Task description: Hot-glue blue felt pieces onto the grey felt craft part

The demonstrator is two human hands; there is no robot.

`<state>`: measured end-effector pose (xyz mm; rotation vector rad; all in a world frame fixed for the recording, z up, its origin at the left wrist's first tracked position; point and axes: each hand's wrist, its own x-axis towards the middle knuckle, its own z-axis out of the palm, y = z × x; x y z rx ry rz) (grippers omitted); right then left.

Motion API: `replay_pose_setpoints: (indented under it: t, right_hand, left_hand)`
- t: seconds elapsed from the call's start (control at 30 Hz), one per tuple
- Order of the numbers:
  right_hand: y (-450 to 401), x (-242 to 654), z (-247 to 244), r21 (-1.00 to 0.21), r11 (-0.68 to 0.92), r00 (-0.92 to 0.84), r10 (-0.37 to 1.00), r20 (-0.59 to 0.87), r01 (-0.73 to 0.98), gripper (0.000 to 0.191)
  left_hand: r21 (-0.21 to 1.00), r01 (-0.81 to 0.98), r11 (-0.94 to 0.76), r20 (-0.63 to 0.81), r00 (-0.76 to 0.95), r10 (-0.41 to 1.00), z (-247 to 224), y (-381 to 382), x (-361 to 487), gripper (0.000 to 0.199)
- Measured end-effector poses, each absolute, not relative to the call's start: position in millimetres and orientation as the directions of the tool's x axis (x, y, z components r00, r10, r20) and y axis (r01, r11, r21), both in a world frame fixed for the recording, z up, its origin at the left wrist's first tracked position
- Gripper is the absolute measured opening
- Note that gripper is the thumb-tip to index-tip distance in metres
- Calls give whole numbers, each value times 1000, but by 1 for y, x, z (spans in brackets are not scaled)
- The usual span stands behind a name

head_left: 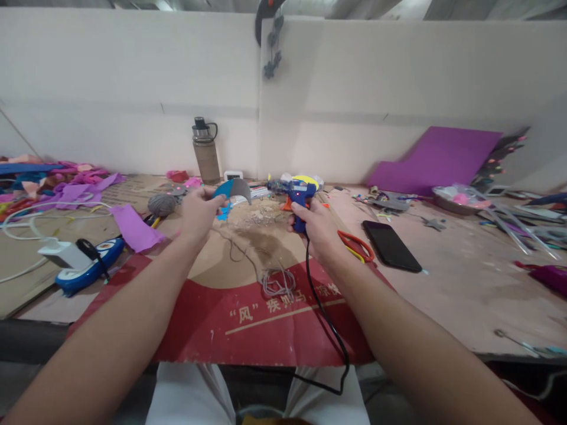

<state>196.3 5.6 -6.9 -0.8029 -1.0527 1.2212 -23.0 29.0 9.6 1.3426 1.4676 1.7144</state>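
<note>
Pinched in the fingers of my left hand (198, 209) is a curved piece, part blue and part grey (240, 189), that looks like felt. My right hand (318, 221) is wrapped around the handle of a blue glue gun (303, 192), its nozzle pointing left toward the piece. A gap stays between the nozzle and the piece. The gun's black cord (325, 313) runs down over the table edge. Below both hands, a coil of thin grey yarn (278, 283) lies on a red and tan cardboard sheet (195, 336).
Scissors (357, 245) and a black phone (392, 245) lie right of my right hand. A bottle (206, 154) stands by the white wall. At left are a blue power strip (91, 268), grey yarn ball (162, 205) and purple cloth (136, 227); a purple sheet (443, 156) leans at right.
</note>
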Motion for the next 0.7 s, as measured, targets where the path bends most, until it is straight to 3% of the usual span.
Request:
replay_pose_setpoints:
  t: [0.07,0.17,0.27,0.4,0.47,0.53,0.57,0.63,0.7]
  right_hand:
    - [14,196,-13,-952,46,35,999,38,-302,18]
    - [28,196,-20,-942,-155,-25,988,-155,-298,11]
    - [38,200,-20,-906,-233,-77,972,-221,-354,9]
    - [41,207,-18,-868,-244,-76,969,-235,-432,13]
    - [38,209,-16,-860,-200,-66,979,-192,-470,10]
    - [33,210,-13,-868,-112,-79,993,-84,-484,6]
    - [29,210,-10,-877,-55,-94,995,-12,-477,8]
    - [21,211,-4,-902,63,-132,983,131,-427,16]
    - [13,212,2,-918,167,-157,959,236,-359,23]
  left_hand:
    - [987,-43,-154,135,-293,947,9,28,-16,11]
    - [979,-197,-45,-1,-229,973,10,26,-11,15]
    - [964,-264,-36,-27,-231,973,12,26,-14,17]
    - [935,-309,-173,56,-354,934,12,32,-24,18]
    - [957,-171,-236,150,-406,902,10,33,-27,14]
    - [952,141,-272,307,-409,859,9,32,-26,8]
    - [894,335,-297,417,-382,825,8,30,-26,5]
    - [661,661,-355,641,-251,725,7,26,-26,4]
    - [418,812,-407,773,-84,628,7,24,-28,9]
